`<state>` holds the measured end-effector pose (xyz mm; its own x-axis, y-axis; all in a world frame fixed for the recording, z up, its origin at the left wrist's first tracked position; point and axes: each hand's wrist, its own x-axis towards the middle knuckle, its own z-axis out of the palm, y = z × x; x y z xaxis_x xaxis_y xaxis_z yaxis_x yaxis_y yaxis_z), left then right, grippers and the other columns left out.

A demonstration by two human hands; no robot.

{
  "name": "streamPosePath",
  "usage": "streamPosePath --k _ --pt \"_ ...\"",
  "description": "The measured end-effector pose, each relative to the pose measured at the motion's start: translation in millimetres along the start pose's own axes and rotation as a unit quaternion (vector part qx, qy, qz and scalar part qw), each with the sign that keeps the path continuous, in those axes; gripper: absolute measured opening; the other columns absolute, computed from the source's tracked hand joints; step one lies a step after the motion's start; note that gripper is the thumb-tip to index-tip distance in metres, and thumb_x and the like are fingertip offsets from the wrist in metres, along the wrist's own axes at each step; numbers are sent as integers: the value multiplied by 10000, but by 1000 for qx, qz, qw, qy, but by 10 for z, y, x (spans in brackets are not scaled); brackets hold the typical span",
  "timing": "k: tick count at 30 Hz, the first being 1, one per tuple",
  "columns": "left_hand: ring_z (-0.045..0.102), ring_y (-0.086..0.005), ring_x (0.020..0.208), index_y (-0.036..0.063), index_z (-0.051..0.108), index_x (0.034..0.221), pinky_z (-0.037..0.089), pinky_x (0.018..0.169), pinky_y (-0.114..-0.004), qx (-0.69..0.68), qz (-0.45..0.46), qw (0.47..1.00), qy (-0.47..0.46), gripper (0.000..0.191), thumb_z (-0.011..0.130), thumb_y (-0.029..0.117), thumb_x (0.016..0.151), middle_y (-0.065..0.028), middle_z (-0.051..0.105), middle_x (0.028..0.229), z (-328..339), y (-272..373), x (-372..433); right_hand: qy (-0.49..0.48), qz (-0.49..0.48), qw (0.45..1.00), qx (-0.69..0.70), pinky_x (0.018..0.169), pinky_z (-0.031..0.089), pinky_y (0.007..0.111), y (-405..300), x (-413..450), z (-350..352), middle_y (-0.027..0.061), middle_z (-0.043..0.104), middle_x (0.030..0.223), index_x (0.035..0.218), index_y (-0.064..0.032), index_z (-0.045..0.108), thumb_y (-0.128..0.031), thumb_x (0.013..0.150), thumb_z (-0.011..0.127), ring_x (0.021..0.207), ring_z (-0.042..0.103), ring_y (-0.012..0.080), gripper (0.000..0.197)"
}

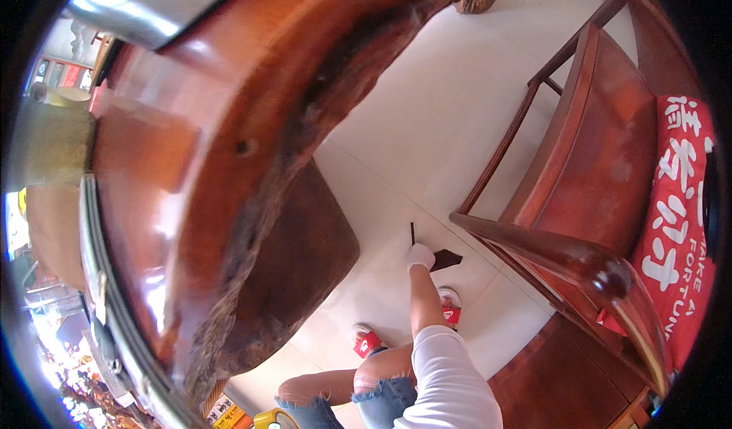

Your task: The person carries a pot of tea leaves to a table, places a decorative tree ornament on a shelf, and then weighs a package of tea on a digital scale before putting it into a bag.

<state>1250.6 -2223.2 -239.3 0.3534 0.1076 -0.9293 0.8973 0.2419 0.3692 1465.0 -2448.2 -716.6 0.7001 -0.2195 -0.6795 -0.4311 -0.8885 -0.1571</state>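
Observation:
Low over the pale tiled floor, my right hand (pixel 421 256) wears a white glove. It is closed on a dark object. A thin black strip (pixel 412 233) stands out beyond the fingers. A dark, flat, angular piece (pixel 448 260) shows to the right of the glove. I cannot tell whether strip and piece are one thing; the grip hides where they would meet. A white sleeve (pixel 452 374) covers my upper arm. My feet in red-strapped slides (pixel 366 345) are on the floor just below the hand. My left hand is out of view.
A glossy wooden slab table (pixel 229 160) with a rough edge curves along the left, over a dark base (pixel 303 257). On the right is a wooden armchair (pixel 600 160) with a red cushion (pixel 680 217) bearing writing. A yellow object (pixel 274 419) is at the bottom.

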Motion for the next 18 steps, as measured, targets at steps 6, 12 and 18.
streamPosePath --k 6,12,18 --pt "646 -253 718 -51 646 833 535 709 -362 -36 29 999 -17 308 695 114 578 -163 665 788 58 -174 -704 -50 -174 908 377 645 508 293 61 -1364 -555 90 674 728 830 26 667 -179 774 670 733 663 186 212" --pt "659 -266 743 -40 612 924 546 700 -380 -128 9 991 -47 350 715 40 599 -183 670 838 -76 0 -1955 -222 -284 841 403 744 483 247 -44 -3593 -2993 90 682 887 981 43 656 -124 833 659 806 620 118 223" --pt "650 -240 703 -25 607 946 541 639 -340 -197 106 970 -91 409 743 58 569 -136 662 808 -153 181 -2993 -279 -462 778 321 738 490 258 -265 -4994 -4425 74 680 868 938 40 638 -87 846 629 809 628 128 157"
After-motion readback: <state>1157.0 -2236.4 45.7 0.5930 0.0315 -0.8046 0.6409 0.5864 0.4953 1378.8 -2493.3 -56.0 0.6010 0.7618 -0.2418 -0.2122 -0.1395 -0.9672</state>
